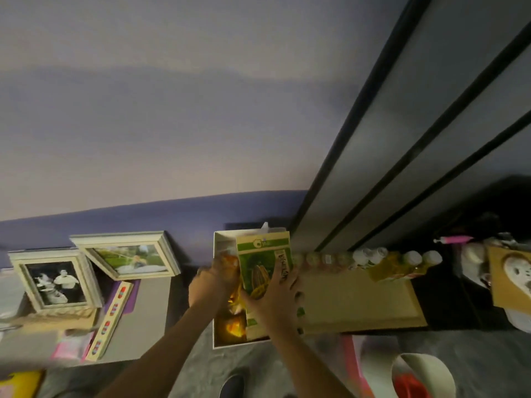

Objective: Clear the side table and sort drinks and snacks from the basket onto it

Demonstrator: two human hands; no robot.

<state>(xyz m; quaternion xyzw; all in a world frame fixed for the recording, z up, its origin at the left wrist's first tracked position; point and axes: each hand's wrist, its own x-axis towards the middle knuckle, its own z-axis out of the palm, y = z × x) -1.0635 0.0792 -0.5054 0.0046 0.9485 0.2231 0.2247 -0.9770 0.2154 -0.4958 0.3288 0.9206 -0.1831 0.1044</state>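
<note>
Right hand (275, 294) grips the green snack pack (264, 271); left hand (212, 282) digs in the basket (217, 282), grip hidden. Lifting carelessly could topple the bottles (370, 261) right there.

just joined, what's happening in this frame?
A person is reaching into a white basket with both hands. The right hand rests on a green snack packet standing in it; the left hand holds an orange packet. Bottles already line the back of the tan side table.
</note>
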